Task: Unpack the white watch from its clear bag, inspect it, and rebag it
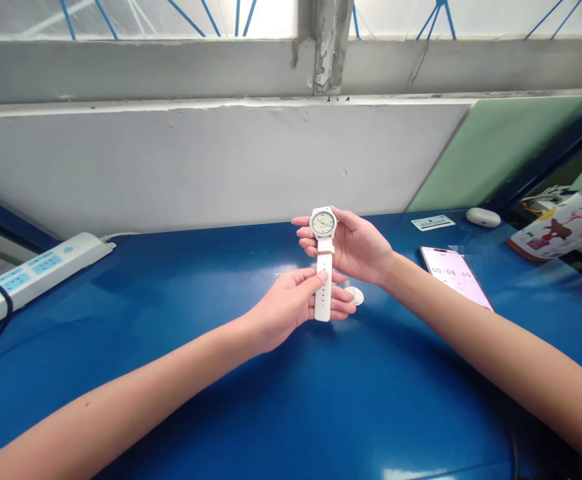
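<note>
A white wristwatch [323, 224] with a pale round dial is held up above the blue table, its strap hanging toward me. My left hand [301, 300] pinches the lower, holed part of the strap, thumb on top and fingers stretched out beneath. My right hand [358, 247] supports the watch case from behind and the right, its fingers reaching out past the left side of the case. Just beyond my left fingertips, a small round white object [355, 296] shows on the table; its kind is unclear.
A white power strip [35, 270] with a black cable lies at the left. On the right are a phone [455, 277] displaying a timer, a small card [433, 223], a white earbud case [483, 217] and a printed container [563, 223]. A wall borders the blue table [271, 413] at the back.
</note>
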Demonstrator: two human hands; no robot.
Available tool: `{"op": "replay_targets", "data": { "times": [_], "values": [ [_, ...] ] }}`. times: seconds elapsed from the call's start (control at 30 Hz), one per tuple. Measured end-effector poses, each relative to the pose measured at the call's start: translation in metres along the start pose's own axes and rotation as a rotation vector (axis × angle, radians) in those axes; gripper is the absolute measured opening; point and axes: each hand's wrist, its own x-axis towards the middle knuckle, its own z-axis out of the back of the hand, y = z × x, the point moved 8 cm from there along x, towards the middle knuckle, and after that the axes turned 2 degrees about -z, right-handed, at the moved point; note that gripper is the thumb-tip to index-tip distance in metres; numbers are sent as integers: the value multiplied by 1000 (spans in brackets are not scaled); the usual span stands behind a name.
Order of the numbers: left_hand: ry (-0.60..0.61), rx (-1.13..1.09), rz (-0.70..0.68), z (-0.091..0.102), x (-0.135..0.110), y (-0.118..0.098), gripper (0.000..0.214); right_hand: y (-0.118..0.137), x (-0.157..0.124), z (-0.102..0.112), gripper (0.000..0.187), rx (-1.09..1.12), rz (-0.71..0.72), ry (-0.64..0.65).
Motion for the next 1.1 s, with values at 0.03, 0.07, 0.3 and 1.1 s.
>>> {"op": "replay_targets", "data": {
  "times": [0.03,0.07,0.3,1.1],
  "values": [
    [14,-12,-4,-1,0,-1,19,1,0,1,50,-5,4,-6],
    [30,-21,-11,-1,1,-2,17,3,0,2,49,-10,7,-15],
    [-5,-30,17,4,2,3,26,8,6,26,22,-121,152,-144],
    [180,-114,73,-3,3,14,21,-11,3,-1,31,-129,0,130]
  ]
}}
